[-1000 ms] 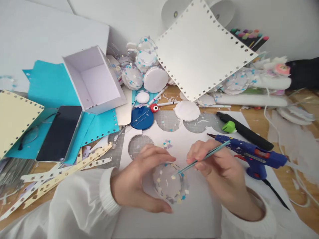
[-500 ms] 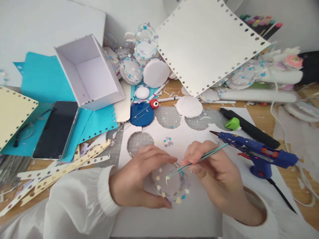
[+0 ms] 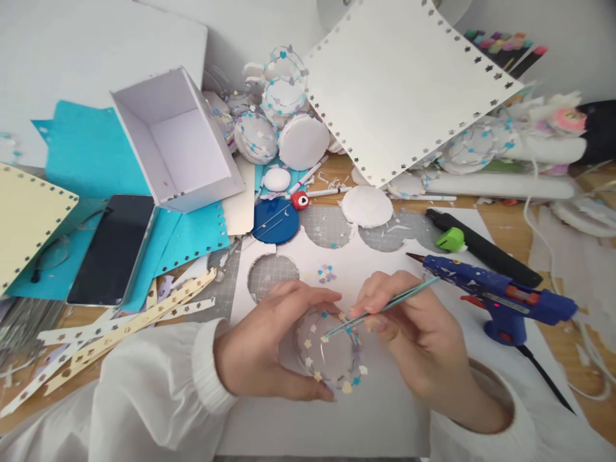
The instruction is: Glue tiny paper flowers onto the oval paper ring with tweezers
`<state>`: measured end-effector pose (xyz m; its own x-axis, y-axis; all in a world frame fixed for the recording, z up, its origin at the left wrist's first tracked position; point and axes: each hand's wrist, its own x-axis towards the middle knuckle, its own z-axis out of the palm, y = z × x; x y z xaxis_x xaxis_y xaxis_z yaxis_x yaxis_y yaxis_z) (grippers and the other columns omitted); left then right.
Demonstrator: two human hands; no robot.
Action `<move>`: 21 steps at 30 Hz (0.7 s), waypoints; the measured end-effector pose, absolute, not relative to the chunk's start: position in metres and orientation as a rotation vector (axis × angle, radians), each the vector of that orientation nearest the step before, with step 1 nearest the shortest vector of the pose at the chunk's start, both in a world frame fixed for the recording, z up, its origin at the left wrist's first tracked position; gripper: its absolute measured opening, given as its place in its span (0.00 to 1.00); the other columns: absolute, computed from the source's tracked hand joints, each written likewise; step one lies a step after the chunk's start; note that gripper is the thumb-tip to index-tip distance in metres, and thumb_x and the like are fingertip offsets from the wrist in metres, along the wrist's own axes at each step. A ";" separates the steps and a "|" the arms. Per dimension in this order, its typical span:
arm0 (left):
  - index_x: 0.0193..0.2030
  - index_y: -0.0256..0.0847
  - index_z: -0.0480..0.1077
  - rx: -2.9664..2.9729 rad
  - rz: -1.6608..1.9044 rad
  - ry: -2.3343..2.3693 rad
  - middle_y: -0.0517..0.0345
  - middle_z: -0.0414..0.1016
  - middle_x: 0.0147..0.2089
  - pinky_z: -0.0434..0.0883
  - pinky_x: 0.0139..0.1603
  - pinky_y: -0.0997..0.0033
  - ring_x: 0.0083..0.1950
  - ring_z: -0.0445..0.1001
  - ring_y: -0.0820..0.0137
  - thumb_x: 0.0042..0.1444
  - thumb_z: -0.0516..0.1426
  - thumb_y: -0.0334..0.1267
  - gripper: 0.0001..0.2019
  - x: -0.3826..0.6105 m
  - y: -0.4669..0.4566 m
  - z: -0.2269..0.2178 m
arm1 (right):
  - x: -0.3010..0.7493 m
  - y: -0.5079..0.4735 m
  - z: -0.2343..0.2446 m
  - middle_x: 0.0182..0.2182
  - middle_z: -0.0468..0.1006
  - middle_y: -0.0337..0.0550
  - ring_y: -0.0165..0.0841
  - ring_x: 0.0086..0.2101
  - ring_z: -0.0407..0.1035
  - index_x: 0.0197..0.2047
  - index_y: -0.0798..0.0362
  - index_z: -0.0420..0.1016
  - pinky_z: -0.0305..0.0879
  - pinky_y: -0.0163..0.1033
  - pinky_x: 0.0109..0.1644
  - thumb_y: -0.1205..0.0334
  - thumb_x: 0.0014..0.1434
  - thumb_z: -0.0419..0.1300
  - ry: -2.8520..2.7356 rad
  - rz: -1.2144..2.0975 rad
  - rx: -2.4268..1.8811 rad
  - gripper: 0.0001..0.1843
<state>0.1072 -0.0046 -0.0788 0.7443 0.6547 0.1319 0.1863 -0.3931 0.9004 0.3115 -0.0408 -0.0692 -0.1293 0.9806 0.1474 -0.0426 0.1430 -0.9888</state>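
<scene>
My left hand (image 3: 274,343) curves around a round white disc (image 3: 334,359) ringed with wire that carries small yellow, white, blue and lilac paper shapes. Its thumb rests along the near edge and the fingers along the far edge. In my right hand (image 3: 409,327) a pair of teal tweezers (image 3: 394,299) is pinched, pointing down and to the left. At the tweezers' tip, over the disc, is a small pale yellow paper piece (image 3: 325,339). Beyond the hands lies a little pile of blue and lilac paper shapes (image 3: 327,274) on white board.
A blue hot glue gun (image 3: 486,289) lies to the right, near a green paper punch (image 3: 451,239). At left are a phone (image 3: 113,250), an open white box (image 3: 178,147) and punched strips (image 3: 139,327). Finished wire-ringed discs (image 3: 257,138) are heaped behind.
The tweezers' tip has risen slightly toward the far side of the disc with the pale yellow piece. The disc and my left hand have barely shifted, along with a slight view movement.
</scene>
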 end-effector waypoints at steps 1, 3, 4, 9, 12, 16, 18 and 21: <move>0.60 0.43 0.56 1.942 0.587 0.641 0.49 0.73 0.51 0.64 0.54 0.58 0.52 0.70 0.59 0.41 0.69 0.42 0.41 0.107 -0.005 -0.079 | 0.312 -0.041 -0.069 0.31 0.71 0.37 0.27 0.33 0.69 0.38 0.47 0.70 0.69 0.31 0.35 0.63 0.63 0.57 -1.340 1.217 -1.010 0.02; 0.60 0.43 0.56 1.938 0.583 0.644 0.48 0.73 0.51 0.64 0.55 0.58 0.52 0.70 0.58 0.41 0.69 0.42 0.40 0.107 -0.005 -0.079 | 0.312 -0.041 -0.069 0.30 0.71 0.37 0.27 0.33 0.70 0.38 0.47 0.70 0.69 0.32 0.35 0.63 0.63 0.57 -1.329 1.228 -1.014 0.01; 0.60 0.43 0.57 1.937 0.580 0.645 0.48 0.74 0.51 0.64 0.55 0.58 0.52 0.70 0.58 0.41 0.69 0.42 0.40 0.107 -0.004 -0.079 | 0.313 -0.041 -0.069 0.30 0.71 0.37 0.27 0.32 0.70 0.38 0.47 0.70 0.69 0.32 0.34 0.63 0.63 0.58 -1.326 1.235 -1.017 0.01; 0.59 0.43 0.57 1.939 0.578 0.642 0.48 0.74 0.51 0.64 0.55 0.57 0.52 0.70 0.58 0.41 0.69 0.44 0.39 0.108 -0.004 -0.080 | 0.313 -0.041 -0.068 0.31 0.72 0.37 0.28 0.31 0.69 0.39 0.46 0.69 0.70 0.33 0.32 0.63 0.63 0.57 -1.333 1.261 -1.020 0.02; 0.60 0.43 0.57 1.939 0.581 0.650 0.48 0.73 0.52 0.64 0.56 0.57 0.53 0.70 0.58 0.42 0.68 0.45 0.39 0.108 -0.005 -0.081 | 0.313 -0.041 -0.069 0.31 0.72 0.37 0.29 0.30 0.69 0.38 0.46 0.69 0.70 0.35 0.32 0.63 0.63 0.57 -1.338 1.250 -1.028 0.02; 0.60 0.44 0.57 1.932 0.585 0.642 0.47 0.73 0.52 0.64 0.55 0.57 0.53 0.70 0.57 0.42 0.68 0.44 0.39 0.108 -0.005 -0.081 | 0.313 -0.040 -0.069 0.30 0.71 0.38 0.30 0.31 0.69 0.38 0.46 0.70 0.70 0.34 0.31 0.64 0.62 0.58 -1.327 1.236 -1.045 0.03; 0.60 0.44 0.57 1.922 0.587 0.642 0.47 0.73 0.52 0.65 0.55 0.57 0.52 0.70 0.57 0.41 0.69 0.43 0.40 0.108 -0.005 -0.081 | 0.314 -0.040 -0.068 0.30 0.71 0.38 0.30 0.31 0.70 0.38 0.47 0.70 0.69 0.34 0.31 0.64 0.62 0.58 -1.319 1.240 -1.052 0.02; 0.60 0.44 0.57 1.910 0.590 0.641 0.48 0.73 0.51 0.65 0.55 0.57 0.52 0.70 0.58 0.41 0.69 0.42 0.40 0.108 -0.004 -0.081 | 0.315 -0.039 -0.067 0.30 0.71 0.38 0.28 0.30 0.69 0.37 0.48 0.70 0.69 0.34 0.31 0.64 0.62 0.58 -1.315 1.246 -1.053 0.01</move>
